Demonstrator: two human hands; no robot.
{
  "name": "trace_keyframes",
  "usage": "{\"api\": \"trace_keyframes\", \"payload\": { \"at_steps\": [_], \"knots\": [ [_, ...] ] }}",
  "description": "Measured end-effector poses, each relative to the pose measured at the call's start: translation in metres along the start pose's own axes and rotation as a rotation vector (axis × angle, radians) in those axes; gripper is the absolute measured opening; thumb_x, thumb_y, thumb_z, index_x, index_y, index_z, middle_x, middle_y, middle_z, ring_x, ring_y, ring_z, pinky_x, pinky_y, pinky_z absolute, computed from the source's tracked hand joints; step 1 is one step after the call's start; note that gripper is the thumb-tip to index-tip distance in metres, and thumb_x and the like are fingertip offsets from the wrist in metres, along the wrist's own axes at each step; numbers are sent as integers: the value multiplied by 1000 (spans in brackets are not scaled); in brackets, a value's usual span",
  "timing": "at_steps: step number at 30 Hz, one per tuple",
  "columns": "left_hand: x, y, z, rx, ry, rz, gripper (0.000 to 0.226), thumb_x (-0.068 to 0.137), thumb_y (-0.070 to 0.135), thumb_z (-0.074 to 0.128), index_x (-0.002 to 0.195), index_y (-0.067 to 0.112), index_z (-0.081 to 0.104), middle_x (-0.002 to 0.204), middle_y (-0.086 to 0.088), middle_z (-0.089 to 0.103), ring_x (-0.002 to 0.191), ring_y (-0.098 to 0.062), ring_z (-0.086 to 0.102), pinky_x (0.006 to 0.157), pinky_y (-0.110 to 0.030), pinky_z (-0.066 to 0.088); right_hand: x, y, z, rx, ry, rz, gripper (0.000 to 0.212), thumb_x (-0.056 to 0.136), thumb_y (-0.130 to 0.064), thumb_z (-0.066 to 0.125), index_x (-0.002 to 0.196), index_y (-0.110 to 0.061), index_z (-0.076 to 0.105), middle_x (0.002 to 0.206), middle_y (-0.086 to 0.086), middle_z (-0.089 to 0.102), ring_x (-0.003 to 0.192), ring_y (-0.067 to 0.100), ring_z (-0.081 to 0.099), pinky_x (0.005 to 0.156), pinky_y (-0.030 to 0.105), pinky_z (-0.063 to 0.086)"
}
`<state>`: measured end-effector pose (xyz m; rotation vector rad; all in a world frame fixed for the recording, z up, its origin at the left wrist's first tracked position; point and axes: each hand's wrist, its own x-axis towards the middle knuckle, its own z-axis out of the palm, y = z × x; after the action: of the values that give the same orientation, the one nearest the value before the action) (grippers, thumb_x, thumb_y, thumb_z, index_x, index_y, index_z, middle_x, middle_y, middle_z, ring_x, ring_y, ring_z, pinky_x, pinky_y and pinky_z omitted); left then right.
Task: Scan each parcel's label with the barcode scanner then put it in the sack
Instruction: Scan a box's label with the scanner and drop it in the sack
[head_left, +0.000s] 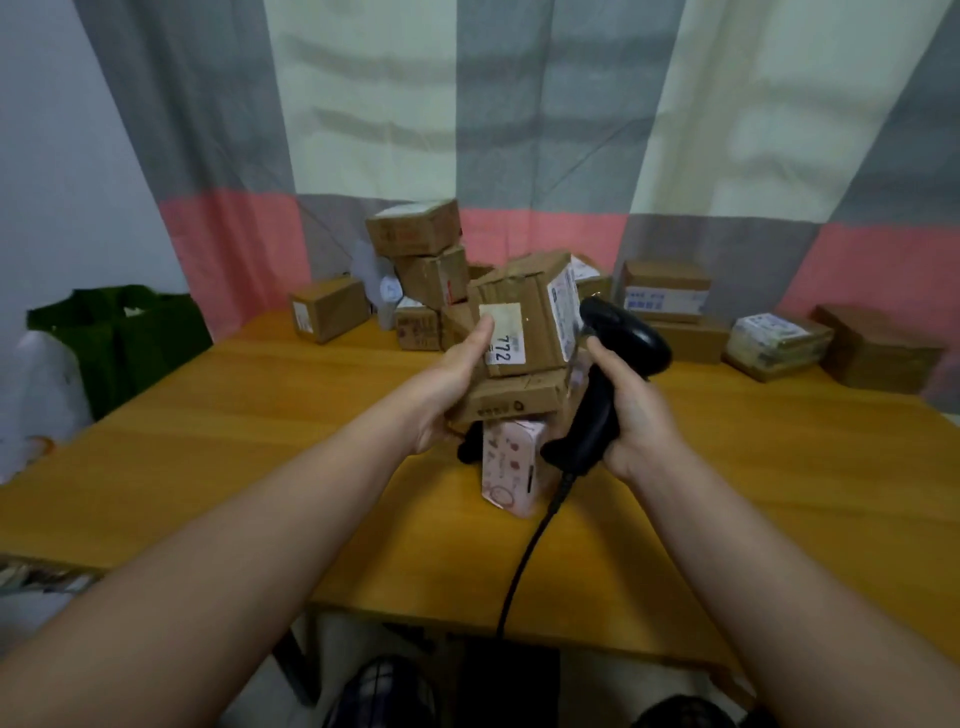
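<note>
Entry: parcel, brown cardboard, held up over the counter, just beside the head of the barcode scanner. The white label is on its right face, turned toward the scanner.

Hazards, as judged:
- The label sits very near the scanner's head and at a slant, so the read may fail until the parcel is drawn back or squared up
- The numbered sticker under the thumb could be taken for the label
- A lower carton lies right beneath the parcel, above a pink box; a nudge may topple them. Whether the left hand also carries that carton cannot be told
- The cable trails off the near edge and could snag
- The sack, green, stands well apart past the counter's left side; a long carry on a one-handed hold risks a drop

Pose:
- left hand: forearm reaching forward, thumb pressed flat on the near face, fingers hidden behind, gripping the parcel
- right hand: fingers wrapped round the scanner's handle, head aimed left
</note>
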<state>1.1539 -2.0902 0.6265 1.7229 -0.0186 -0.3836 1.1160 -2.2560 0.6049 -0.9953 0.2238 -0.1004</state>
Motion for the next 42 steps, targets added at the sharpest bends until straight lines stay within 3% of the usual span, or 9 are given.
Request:
{"api": "trace_keyframes", "payload": {
  "at_steps": [2,5,8,11,16,21,30,36,42],
  "knots": [
    [-4,-7,4,13,108,62,71,73,84,42,124,35,46,127,4,55,115,-24,52,103,-54,38,-10,1,-9,-47,26,2,59,64,-41,81,116,-15,69,107,13,73,95,32,71,83,45,56],
    [-7,-2,6,79,201,233,97,66,80,58,141,25,31,138,3,48,121,-19,51,107,-44,40,-16,-6,-14,-109,60,-8,42,74,-38,79,108,-15,71,98,10,75,91,29,71,82,44,55],
    [-9,18,6,205,230,429,101,74,65,67,150,21,17,146,1,40,128,-16,44,106,-34,38,-15,-16,-11,-167,33,-57,34,79,-34,77,105,-13,71,95,8,76,85,25,72,73,37,55],
    [1,42,6,404,304,516,101,72,69,66,151,30,16,154,-9,27,138,-25,33,111,-39,30,-13,-24,-3,-217,-28,-57,31,79,-33,76,100,-11,71,90,9,73,81,24,70,81,39,55],
    [18,60,0,585,345,399,81,75,75,56,136,23,44,141,-13,44,128,-29,44,106,-40,38,-10,-24,11,-230,-67,-18,28,82,-29,74,100,-8,69,82,6,75,72,21,72,70,34,54],
    [22,63,-20,386,275,169,60,85,69,49,116,17,41,110,-7,57,99,-30,58,77,-40,50,-17,-22,14,-318,-39,-14,30,83,-30,74,103,-9,65,93,10,74,83,24,71,66,33,53],
    [11,13,-49,193,254,48,26,96,33,53,119,27,43,97,-7,63,86,-24,61,79,-41,53,-26,-11,15,-718,-168,-121,23,87,-37,66,99,-17,67,90,0,73,88,16,68,72,26,48],
    [-5,5,-59,127,130,-11,42,98,51,41,133,28,45,106,-5,59,98,-25,61,80,-47,57,-25,-3,22,-856,-138,-188,24,86,-40,68,98,-19,66,91,1,71,89,15,67,75,28,52],
    [1,-3,-47,141,228,-93,65,87,74,33,126,22,43,107,-9,65,92,-29,65,70,-44,59,-27,3,22,-1042,-59,-234,22,84,-39,69,84,-19,61,88,3,67,87,18,64,81,37,54]
  ]
}}
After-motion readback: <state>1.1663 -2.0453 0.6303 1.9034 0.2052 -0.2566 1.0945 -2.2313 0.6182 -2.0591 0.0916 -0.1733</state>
